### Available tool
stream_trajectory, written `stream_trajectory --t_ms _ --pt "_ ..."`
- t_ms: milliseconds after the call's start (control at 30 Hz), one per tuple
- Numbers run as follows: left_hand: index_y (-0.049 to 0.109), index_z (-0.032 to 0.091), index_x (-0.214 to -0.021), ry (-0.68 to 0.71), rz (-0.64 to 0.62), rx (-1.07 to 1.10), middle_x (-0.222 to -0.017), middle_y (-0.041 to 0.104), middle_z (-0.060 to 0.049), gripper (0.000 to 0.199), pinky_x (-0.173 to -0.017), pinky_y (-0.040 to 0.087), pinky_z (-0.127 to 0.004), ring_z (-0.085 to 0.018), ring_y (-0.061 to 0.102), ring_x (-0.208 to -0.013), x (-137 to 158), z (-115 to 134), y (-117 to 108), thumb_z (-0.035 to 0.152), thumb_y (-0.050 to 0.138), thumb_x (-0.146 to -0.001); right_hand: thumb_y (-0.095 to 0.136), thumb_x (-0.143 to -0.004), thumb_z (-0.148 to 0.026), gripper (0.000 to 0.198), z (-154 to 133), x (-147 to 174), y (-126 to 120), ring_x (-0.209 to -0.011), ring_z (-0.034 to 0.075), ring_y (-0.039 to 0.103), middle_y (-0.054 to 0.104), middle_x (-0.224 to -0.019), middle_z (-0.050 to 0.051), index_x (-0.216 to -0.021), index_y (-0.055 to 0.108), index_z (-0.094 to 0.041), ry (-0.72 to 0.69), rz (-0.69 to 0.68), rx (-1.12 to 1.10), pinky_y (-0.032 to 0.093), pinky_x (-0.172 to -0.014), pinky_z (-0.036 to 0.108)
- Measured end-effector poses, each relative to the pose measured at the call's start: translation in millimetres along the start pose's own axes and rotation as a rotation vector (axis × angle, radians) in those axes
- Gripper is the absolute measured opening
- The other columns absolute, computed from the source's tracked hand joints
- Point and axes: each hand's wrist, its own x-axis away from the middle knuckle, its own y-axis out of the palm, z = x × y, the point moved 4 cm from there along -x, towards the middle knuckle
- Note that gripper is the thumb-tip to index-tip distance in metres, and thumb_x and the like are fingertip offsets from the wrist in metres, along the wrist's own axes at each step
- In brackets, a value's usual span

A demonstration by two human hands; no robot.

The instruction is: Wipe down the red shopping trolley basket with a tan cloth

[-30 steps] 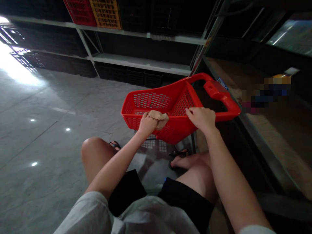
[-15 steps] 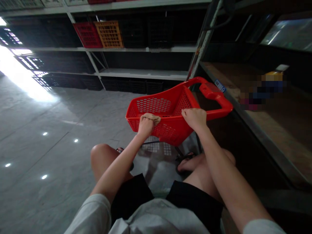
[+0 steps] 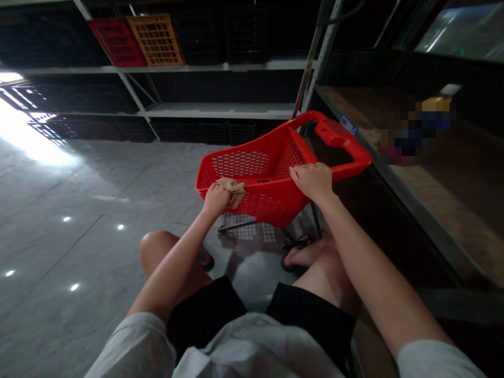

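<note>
A red plastic shopping cart (image 3: 275, 210) stands in front of my knees, its perforated basket open at the top and its handle at the right. My left hand (image 3: 217, 200) is closed on a tan cloth (image 3: 232, 189), pressed over the near rim toward the basket's left end. Part of the cloth hangs down the outer side. My right hand (image 3: 314, 181) grips the near rim at the basket's right end, close to where the handle begins. Its fingers curl over the edge.
Behind the cart, a metal shelf rack (image 3: 220, 113) carries a red crate (image 3: 118, 42), a yellow crate (image 3: 155, 39) and several black crates. A brown-topped table (image 3: 444, 210) runs along the right, with a blurred item on it. Grey concrete floor (image 3: 90, 241) extends left.
My left hand has slid left along the cart's near rim with the cloth, and more of the cloth shows. My right hand keeps its grip. The view has shifted slightly.
</note>
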Motion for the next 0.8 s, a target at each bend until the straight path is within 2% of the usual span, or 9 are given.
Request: stream_trajectory --t_ms 100,167,233,300,367,433,500,633,800 --pt "0.078 0.014 -0.109 -0.125 -0.021 -0.028 -0.11 0.081 -0.019 0.027 -0.109 0.053 -0.046 -0.032 0.075 -0.115 23.1 -69.5 -14.9 0.018 0.052 -0.103 0.033 -0.114 -0.038 0.057 -1.0 -5.6 2.0 -0.096 0.03 0.075 0.085 -0.107 0.018 -0.106 0.085 -0.013 -0.05 0.004 -0.041 0.04 -0.081 0.038" --pt "0.079 0.017 -0.105 -0.171 -0.021 -0.037 -0.102 0.081 -0.015 0.028 -0.104 0.057 -0.045 -0.03 0.076 -0.108 28.7 -84.5 -20.6 0.023 0.052 -0.103 0.032 -0.114 -0.038 0.058 -1.8 -8.0 2.6 -0.101 0.03 0.072 0.085 -0.11 0.017 -0.109 0.084 -0.014 -0.082 0.004 -0.061 0.04 -0.084 0.038" --pt "0.078 0.018 -0.121 -0.169 0.044 -0.015 -0.112 0.082 -0.014 0.032 -0.106 0.058 -0.044 -0.028 0.075 -0.117 25.8 -70.8 -16.9 0.025 0.05 -0.106 0.031 -0.114 -0.037 0.058 -1.9 -9.3 2.8 -0.105 0.03 0.069 0.085 -0.109 0.016 -0.11 0.084 -0.015 -0.083 0.01 -0.07 0.039 -0.088 0.039" --pt "0.072 0.021 -0.141 -0.106 0.188 0.057 -0.132 0.078 -0.013 0.039 -0.114 0.056 -0.045 -0.027 0.069 -0.134 16.7 -35.8 -3.9 0.027 0.05 -0.109 0.031 -0.114 -0.037 0.057 -1.6 -9.6 2.5 -0.108 0.031 0.066 0.084 -0.109 0.016 -0.11 0.084 -0.016 -0.067 0.025 -0.076 0.039 -0.09 0.041" --pt "0.071 0.025 -0.144 0.028 0.302 0.118 -0.144 0.074 -0.011 0.039 -0.117 0.056 -0.047 -0.026 0.065 -0.142 5.0 8.0 17.6 0.027 0.053 -0.11 0.031 -0.113 -0.037 0.056 -1.3 -8.9 2.4 -0.11 0.031 0.063 0.084 -0.11 0.016 -0.111 0.084 -0.017 -0.066 0.036 -0.085 0.038 -0.092 0.042" --pt "0.075 0.028 -0.14 0.176 0.289 0.124 -0.144 0.075 -0.01 0.037 -0.118 0.056 -0.047 -0.025 0.066 -0.142 -6.5 46.9 44.8 0.023 0.054 -0.109 0.031 -0.113 -0.037 0.055 -0.4 -7.6 2.8 -0.111 0.032 0.062 0.083 -0.11 0.016 -0.112 0.084 -0.018 -0.081 0.031 -0.092 0.038 -0.094 0.043" --pt "0.079 0.029 -0.13 0.227 0.207 0.087 -0.137 0.078 -0.01 0.034 -0.116 0.057 -0.046 -0.025 0.071 -0.135 -14.6 69.1 71.9 0.017 0.057 -0.108 0.03 -0.114 -0.036 0.056 1.6 -6.5 4.1 -0.111 0.032 0.061 0.083 -0.109 0.016 -0.111 0.083 -0.019 -0.099 0.014 -0.09 0.037 -0.094 0.044" --pt "0.083 0.03 -0.119 0.221 0.033 -0.006 -0.129 0.082 -0.01 0.029 -0.107 0.059 -0.042 -0.026 0.075 -0.123 -12.6 66.1 109.0 0.014 0.065 -0.104 0.03 -0.114 -0.038 0.056 7.3 -8.8 9.9 -0.11 0.032 0.062 0.083 -0.105 0.014 -0.103 0.082 -0.022 -0.103 -0.02 -0.1 0.038 -0.094 0.045" --pt "0.081 0.025 -0.12 0.475 -0.113 -0.072 -0.13 0.081 -0.008 0.026 -0.099 0.059 -0.033 -0.022 0.074 -0.122 11.3 31.8 117.3 0.014 0.062 -0.106 0.035 -0.112 -0.04 0.05 15.7 -21.2 19.4 -0.111 0.033 0.062 0.08 -0.099 0.013 -0.1 0.081 -0.023 -0.062 0.001 -0.21 0.041 -0.095 0.045"
